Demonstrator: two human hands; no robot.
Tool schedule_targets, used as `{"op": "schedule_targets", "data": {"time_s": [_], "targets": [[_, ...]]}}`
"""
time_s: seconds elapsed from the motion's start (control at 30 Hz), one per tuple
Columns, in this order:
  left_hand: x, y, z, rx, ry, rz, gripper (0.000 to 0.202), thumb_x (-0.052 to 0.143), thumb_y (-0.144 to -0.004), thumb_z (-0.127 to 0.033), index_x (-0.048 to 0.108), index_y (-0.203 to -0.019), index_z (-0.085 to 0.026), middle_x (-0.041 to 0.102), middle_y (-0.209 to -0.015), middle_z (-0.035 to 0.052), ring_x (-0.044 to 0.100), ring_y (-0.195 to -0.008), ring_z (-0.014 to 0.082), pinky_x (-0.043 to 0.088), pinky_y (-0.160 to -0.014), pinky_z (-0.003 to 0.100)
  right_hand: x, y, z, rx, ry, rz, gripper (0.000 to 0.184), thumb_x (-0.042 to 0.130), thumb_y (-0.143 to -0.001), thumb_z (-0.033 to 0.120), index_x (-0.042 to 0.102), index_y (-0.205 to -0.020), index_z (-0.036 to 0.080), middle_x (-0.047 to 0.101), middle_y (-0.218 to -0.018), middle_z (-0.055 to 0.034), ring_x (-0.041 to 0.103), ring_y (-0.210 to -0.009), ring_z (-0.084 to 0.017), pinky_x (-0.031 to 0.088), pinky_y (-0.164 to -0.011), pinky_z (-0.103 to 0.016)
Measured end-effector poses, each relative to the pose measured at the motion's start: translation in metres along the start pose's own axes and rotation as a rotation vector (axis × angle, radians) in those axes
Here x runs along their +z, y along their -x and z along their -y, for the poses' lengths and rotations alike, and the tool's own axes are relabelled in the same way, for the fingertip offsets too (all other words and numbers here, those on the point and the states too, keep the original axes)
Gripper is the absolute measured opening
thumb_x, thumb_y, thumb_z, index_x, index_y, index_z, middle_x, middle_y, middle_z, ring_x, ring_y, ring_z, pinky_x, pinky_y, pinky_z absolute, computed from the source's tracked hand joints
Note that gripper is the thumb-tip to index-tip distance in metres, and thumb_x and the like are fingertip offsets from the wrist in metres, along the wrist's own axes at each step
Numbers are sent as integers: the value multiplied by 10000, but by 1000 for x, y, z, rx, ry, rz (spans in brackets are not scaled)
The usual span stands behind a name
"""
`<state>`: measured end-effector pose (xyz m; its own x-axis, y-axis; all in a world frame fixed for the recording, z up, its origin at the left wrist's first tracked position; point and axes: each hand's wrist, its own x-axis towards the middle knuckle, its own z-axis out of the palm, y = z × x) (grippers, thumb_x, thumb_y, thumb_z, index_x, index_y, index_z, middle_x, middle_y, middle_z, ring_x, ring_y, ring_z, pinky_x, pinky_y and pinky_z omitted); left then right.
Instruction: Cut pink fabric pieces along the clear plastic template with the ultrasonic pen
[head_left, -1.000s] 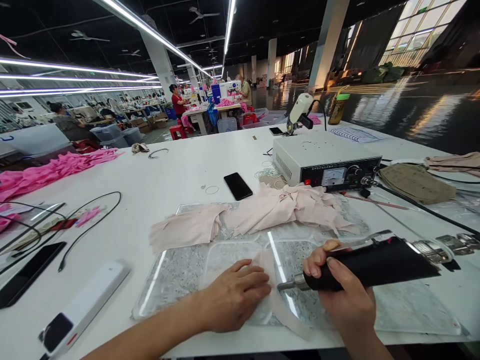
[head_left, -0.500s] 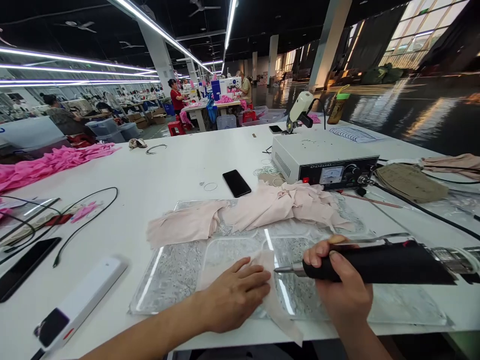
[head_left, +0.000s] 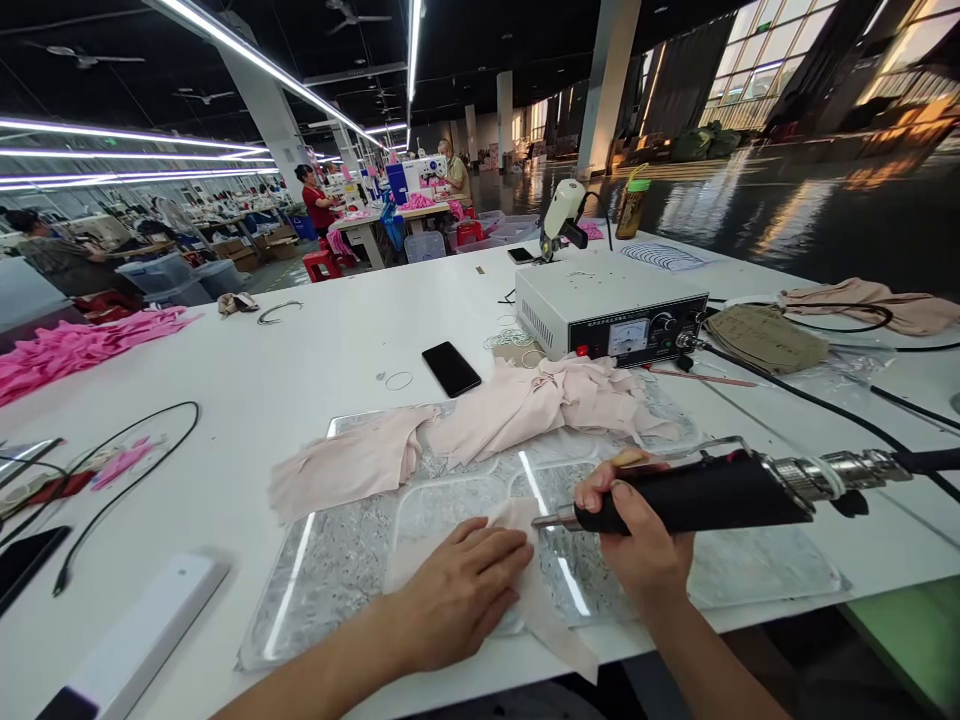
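My left hand (head_left: 469, 590) lies flat with its fingers stretched out, pressing a pale pink fabric piece (head_left: 546, 615) onto a clear, glossy mat (head_left: 337, 560). A strip of that fabric hangs down toward the table's front edge. My right hand (head_left: 645, 545) is wrapped round a black ultrasonic handpiece (head_left: 705, 490), held nearly level. Its narrow metal tip (head_left: 551, 521) is at the fabric's right edge, close to my left fingertips; whether it touches is hard to see. Behind my hands, on the mat, are a flat pale pink stack (head_left: 352, 460) and a crumpled heap of the same fabric (head_left: 517, 405).
A grey control box (head_left: 611, 295) with a dial stands behind the heap, cabled to the handpiece. A phone (head_left: 451, 369) lies left of it. At left are a white power strip (head_left: 150, 630), a black cable (head_left: 135, 495) and pink fabric (head_left: 82, 350). Other people work at machines farther back.
The camera view has turned slightly, shifting everything leftward. The handpiece tip is a little nearer the fabric and my left fingers. My left hand stays on the fabric.
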<state>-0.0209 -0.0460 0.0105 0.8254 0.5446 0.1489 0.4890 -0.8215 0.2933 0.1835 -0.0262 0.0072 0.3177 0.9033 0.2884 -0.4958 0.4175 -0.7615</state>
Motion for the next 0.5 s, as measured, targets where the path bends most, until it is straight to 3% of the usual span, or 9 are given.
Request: {"op": "schedule_targets", "data": {"time_s": [0.5], "targets": [[5,0,2,24,-53,60,337,457,-995,-258,526,-1308,-156,514,-1397,109,485,-1272,267,321,-1106,503,-1,-3,0,-22,-2,-40,98,662,-791,253,571,-778,218,525,-684,20,501,-540,-123,444,-566,-304]]}}
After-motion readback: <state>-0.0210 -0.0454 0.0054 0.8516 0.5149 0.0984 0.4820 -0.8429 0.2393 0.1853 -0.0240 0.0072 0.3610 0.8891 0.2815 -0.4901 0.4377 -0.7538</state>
